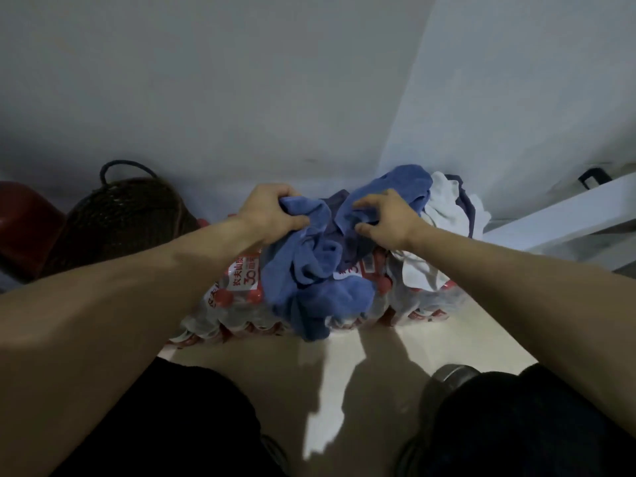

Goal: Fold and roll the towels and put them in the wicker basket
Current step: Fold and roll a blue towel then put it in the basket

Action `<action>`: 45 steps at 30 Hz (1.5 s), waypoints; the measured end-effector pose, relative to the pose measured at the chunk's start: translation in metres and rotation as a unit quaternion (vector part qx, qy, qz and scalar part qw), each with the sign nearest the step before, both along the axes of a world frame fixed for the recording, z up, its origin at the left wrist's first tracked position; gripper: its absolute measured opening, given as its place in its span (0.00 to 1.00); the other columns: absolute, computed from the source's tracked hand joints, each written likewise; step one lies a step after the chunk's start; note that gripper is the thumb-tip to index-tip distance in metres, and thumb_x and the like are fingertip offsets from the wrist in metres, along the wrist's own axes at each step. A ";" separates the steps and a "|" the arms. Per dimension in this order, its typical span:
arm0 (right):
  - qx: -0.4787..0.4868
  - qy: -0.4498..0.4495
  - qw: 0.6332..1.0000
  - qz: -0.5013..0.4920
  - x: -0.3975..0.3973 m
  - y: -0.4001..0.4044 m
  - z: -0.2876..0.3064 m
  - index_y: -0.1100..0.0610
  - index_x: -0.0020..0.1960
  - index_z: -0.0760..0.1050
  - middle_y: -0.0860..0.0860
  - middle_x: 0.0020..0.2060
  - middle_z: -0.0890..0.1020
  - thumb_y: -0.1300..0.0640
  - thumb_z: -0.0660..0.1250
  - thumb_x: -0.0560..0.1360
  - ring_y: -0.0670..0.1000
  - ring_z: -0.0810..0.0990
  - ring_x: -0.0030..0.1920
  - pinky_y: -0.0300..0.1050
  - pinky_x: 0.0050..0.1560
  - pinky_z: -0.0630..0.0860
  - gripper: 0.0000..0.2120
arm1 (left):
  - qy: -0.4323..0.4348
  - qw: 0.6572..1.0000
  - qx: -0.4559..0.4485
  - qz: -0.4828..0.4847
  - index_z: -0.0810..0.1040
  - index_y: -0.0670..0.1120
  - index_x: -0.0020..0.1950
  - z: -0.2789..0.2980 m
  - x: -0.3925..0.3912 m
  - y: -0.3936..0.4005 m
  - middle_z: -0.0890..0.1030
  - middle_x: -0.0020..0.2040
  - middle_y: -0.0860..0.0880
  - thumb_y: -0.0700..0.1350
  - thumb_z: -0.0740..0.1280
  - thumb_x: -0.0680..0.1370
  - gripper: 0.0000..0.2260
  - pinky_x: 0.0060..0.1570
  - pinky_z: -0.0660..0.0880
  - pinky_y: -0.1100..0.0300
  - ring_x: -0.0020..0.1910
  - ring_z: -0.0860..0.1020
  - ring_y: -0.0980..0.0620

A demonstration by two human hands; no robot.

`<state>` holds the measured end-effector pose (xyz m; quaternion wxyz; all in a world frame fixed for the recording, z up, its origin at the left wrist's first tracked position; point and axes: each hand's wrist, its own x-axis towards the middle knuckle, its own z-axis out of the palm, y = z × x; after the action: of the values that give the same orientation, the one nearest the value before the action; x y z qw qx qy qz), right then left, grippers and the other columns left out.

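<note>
A crumpled blue towel [320, 270] lies on top of shrink-wrapped packs of water bottles [237, 294], and one end hangs down over their front. My left hand [272, 215] grips a bunched edge of it on the left. My right hand [382, 218] has its fingers curled into the blue cloth on the right. A white towel [444, 204] and a darker one lie heaped behind, against the wall. The dark wicker basket [127, 215] with a loop handle stands to the left on the floor.
A red stool or tub [24, 218] sits left of the basket. A white shelf or beam [564, 218] juts out at the right. Grey walls close in behind. My knees in black trousers are at the bottom, above pale floor [344, 366].
</note>
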<state>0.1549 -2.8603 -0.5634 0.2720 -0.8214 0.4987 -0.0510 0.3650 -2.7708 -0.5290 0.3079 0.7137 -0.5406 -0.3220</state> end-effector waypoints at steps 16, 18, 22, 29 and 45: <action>-0.058 0.125 0.985 0.106 0.039 -0.044 -0.051 0.57 0.61 0.77 0.60 0.62 0.72 0.61 0.67 0.73 0.60 0.71 0.63 0.49 0.53 0.73 0.16 | -0.092 0.990 0.090 -0.059 0.74 0.35 0.36 -0.044 0.020 -0.024 0.71 0.33 0.42 0.33 0.70 0.73 0.08 0.35 0.71 0.55 0.32 0.68 0.50; -0.093 0.090 0.989 0.075 0.029 -0.053 -0.030 0.56 0.57 0.79 0.58 0.57 0.73 0.58 0.70 0.71 0.61 0.76 0.55 0.49 0.50 0.74 0.14 | -0.088 0.990 0.094 -0.049 0.77 0.32 0.42 -0.046 0.019 -0.032 0.75 0.36 0.40 0.34 0.71 0.74 0.06 0.38 0.75 0.48 0.36 0.71 0.49; -0.185 0.048 0.982 0.009 -0.006 -0.062 0.016 0.53 0.53 0.82 0.57 0.57 0.71 0.59 0.71 0.68 0.62 0.75 0.53 0.53 0.48 0.77 0.14 | -0.066 0.995 0.074 -0.034 0.79 0.34 0.44 -0.046 0.001 -0.049 0.76 0.37 0.42 0.35 0.71 0.74 0.04 0.37 0.73 0.54 0.37 0.72 0.48; -0.338 0.081 0.932 -0.105 -0.075 -0.066 0.059 0.52 0.49 0.83 0.56 0.62 0.72 0.62 0.70 0.65 0.63 0.70 0.59 0.53 0.46 0.73 0.13 | -0.026 0.999 -0.017 -0.036 0.80 0.40 0.43 -0.043 -0.048 -0.076 0.81 0.38 0.45 0.39 0.72 0.73 0.04 0.37 0.72 0.61 0.37 0.76 0.51; -0.060 0.272 0.957 -0.081 -0.077 -0.059 0.050 0.41 0.74 0.62 0.58 0.74 0.58 0.44 0.68 0.73 0.70 0.59 0.71 0.66 0.67 0.64 0.32 | -0.014 0.995 -0.041 -0.094 0.81 0.39 0.51 -0.018 -0.051 -0.065 0.80 0.42 0.47 0.35 0.70 0.75 0.06 0.31 0.67 0.80 0.36 0.74 0.61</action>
<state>0.0775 -2.9198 -0.5134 0.0709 -0.7761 0.6145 0.1226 0.3144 -2.8357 -0.5473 0.2976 0.6507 -0.6224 -0.3171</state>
